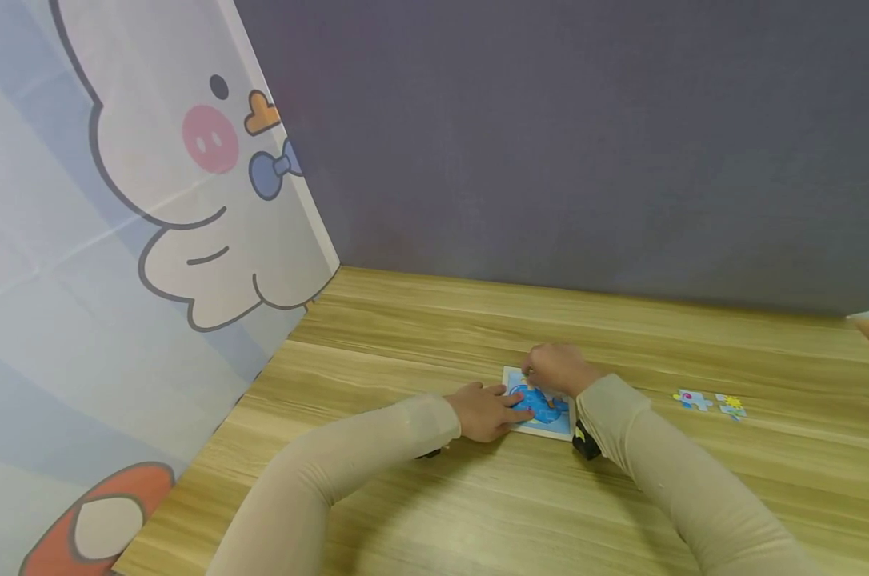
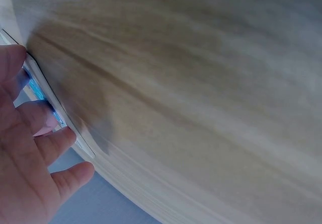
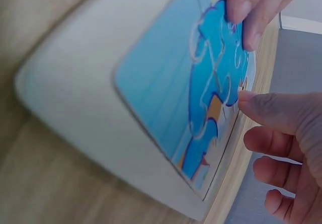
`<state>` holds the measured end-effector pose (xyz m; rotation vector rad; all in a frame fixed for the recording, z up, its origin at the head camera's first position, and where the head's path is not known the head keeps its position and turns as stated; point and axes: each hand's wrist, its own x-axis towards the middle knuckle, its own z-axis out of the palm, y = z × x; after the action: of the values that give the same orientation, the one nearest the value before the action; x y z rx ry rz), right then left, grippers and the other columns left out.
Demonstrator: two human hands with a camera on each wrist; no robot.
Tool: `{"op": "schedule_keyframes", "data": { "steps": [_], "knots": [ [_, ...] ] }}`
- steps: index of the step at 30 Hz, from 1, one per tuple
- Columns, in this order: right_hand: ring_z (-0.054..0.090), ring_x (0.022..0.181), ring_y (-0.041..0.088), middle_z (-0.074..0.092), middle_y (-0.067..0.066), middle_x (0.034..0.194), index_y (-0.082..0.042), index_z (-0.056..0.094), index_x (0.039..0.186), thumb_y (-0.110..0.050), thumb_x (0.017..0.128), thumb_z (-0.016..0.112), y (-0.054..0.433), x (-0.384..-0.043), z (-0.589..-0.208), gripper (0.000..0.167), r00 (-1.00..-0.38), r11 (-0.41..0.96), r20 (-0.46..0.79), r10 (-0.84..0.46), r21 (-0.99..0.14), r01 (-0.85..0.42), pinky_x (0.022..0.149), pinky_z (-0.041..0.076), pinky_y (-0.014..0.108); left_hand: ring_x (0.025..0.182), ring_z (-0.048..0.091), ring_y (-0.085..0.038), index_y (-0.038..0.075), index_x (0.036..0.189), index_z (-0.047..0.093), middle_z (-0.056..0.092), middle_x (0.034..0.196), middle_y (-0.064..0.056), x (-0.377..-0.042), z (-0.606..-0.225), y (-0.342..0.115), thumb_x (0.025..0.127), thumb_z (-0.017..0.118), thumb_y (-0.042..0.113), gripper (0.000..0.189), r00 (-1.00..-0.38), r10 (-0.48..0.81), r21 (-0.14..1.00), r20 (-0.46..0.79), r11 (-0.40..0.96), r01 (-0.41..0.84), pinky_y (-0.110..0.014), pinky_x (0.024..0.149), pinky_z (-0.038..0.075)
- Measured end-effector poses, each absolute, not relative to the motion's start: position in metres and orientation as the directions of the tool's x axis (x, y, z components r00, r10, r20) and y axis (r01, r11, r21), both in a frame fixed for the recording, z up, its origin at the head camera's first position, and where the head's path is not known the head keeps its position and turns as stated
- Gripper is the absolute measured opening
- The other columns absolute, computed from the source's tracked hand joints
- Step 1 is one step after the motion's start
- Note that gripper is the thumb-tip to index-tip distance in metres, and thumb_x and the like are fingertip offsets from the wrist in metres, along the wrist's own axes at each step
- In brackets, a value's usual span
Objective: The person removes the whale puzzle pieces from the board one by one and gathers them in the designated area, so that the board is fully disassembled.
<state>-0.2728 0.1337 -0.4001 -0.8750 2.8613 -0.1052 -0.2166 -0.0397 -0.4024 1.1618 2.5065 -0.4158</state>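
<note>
A small jigsaw puzzle point(image 1: 542, 406) with a blue picture lies in a white-bordered tray point(image 3: 65, 78) on the wooden table. My left hand point(image 1: 483, 412) rests on its left side, fingers spread and straight across the blue pieces; in the left wrist view that hand point(image 2: 30, 148) lies over the tray's edge. From above, my right hand point(image 1: 558, 368) reaches over the far side. Its fingertips pinch a puzzle piece at the board, mostly hidden by the fingers. Close up, the right hand point(image 3: 292, 133) has its other fingers curled beside the tray, near a pale gap among the pieces.
Two loose puzzle pieces, one with a pink swirl point(image 1: 694, 399) and one with a yellow shape point(image 1: 732, 406), lie to the right on the table point(image 1: 420, 336). A dark grey panel point(image 1: 586, 144) rises behind, and a cartoon-printed sheet point(image 1: 139, 264) stands at left.
</note>
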Motion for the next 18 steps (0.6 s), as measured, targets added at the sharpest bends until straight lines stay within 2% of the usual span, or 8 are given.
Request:
{"op": "schedule_keyframes", "data": {
  "steps": [14,18],
  "knots": [
    [0.066,0.094,0.025,0.072,0.004,0.1,-0.011,0.076,0.097,-0.009,0.089,0.063,0.1296,-0.2723,-0.3972,0.015,-0.831,0.846,-0.157,-0.533,-0.123,-0.519,0.074,0.054,0.044,0.143,0.021,-0.017,0.04,0.151,0.023,0.017,0.158,0.008,-0.217,-0.4007,-0.0398,0.105,0.032,0.036,0.047,-0.6,0.672,-0.102,-0.434,0.625,0.774,-0.041,0.111,0.027],
    [0.066,0.09,0.023,0.071,0.003,0.097,-0.011,0.076,0.093,-0.008,0.088,0.064,0.1293,-0.2727,-0.3982,0.013,-0.839,0.85,-0.148,-0.523,-0.164,-0.501,0.074,0.053,0.043,0.143,0.02,-0.016,0.041,0.151,0.021,0.017,0.158,0.009,-0.218,-0.4019,-0.0394,0.105,0.032,0.037,0.048,-0.602,0.669,-0.111,-0.436,0.624,0.774,-0.041,0.111,0.028]
  ]
}}
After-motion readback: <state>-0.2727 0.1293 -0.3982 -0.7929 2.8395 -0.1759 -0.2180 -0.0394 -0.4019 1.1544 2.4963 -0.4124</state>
